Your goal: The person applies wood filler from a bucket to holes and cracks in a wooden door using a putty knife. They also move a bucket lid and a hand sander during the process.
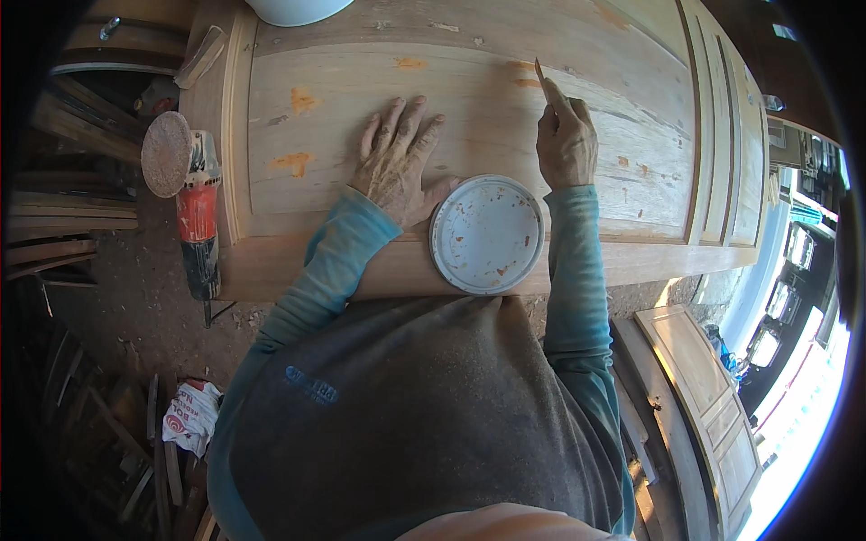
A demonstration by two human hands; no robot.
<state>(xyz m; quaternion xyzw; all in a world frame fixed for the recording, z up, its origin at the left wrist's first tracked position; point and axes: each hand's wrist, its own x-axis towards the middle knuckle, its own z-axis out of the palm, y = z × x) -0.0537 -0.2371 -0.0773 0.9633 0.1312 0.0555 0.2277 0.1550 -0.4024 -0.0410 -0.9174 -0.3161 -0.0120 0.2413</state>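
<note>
A pale wooden door (469,117) lies in front of me, with several orange filler patches (294,163) on its panel. Flat on that panel, fingers spread, rests my left hand (397,158). Its thumb reaches the edge of a round white lid (487,236) speckled with orange smears, at the door's near edge. My right hand (566,140) is closed around a narrow-bladed knife (539,72), index finger stretched along it. The blade tip points away from me, beside an orange patch (526,82). The knife's handle is hidden in my fist.
A red and black power sander (198,216) with a round disc sits at the door's left end. Part of a white bucket (299,7) shows at the far edge. Stacked boards (72,212) stand left, a white bag (191,417) lower left, another panelled door (695,370) lower right.
</note>
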